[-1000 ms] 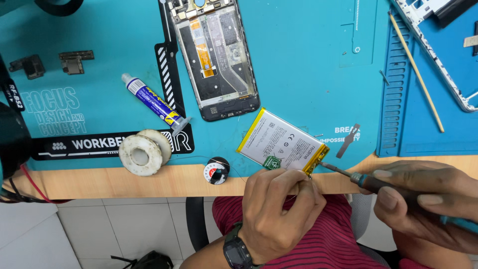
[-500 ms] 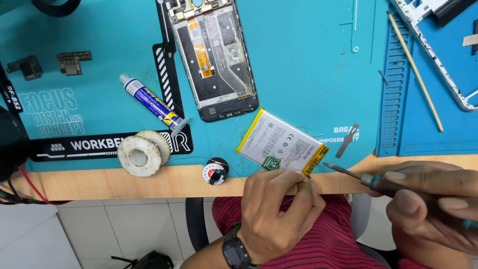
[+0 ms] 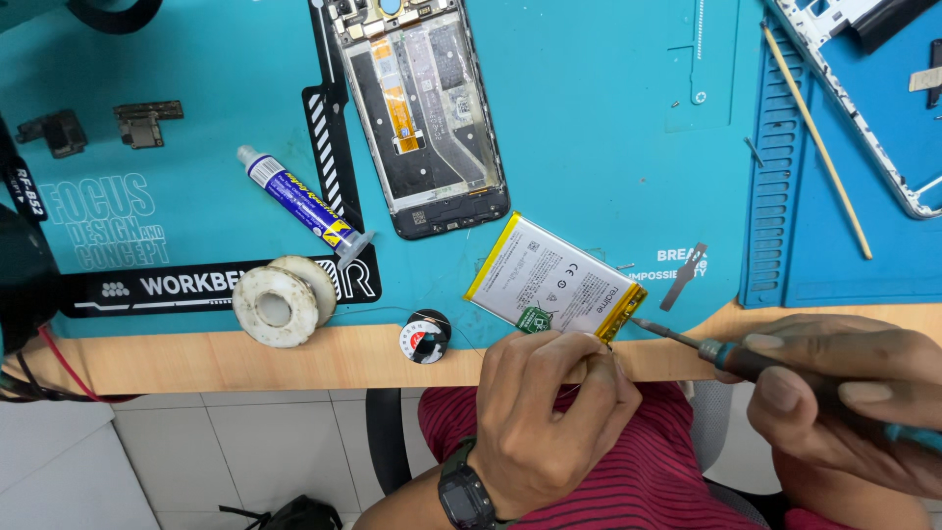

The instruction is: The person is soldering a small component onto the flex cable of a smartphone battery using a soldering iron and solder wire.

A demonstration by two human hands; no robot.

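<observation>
A white and yellow phone battery [image 3: 554, 280] lies tilted on the teal work mat [image 3: 608, 118], near the wooden bench edge. My left hand [image 3: 554, 412], with a black watch on its wrist, is pinched shut right below the battery's near edge, apparently on a thin wire I can barely make out. My right hand [image 3: 844, 397] grips a soldering iron [image 3: 706, 345] whose metal tip points left and sits at the battery's yellow corner. An opened phone frame [image 3: 422, 108] lies above the battery.
A blue and white tube [image 3: 299, 204], a white spool [image 3: 280, 300] and a small black solder reel [image 3: 425, 337] lie left of the battery. Small metal parts [image 3: 147, 121] sit at far left. A wooden stick [image 3: 816, 142] and a white phone frame [image 3: 863, 98] lie at right.
The view has shifted very slightly. Both hands stay in the same place by the battery, the iron's tip still at its corner.
</observation>
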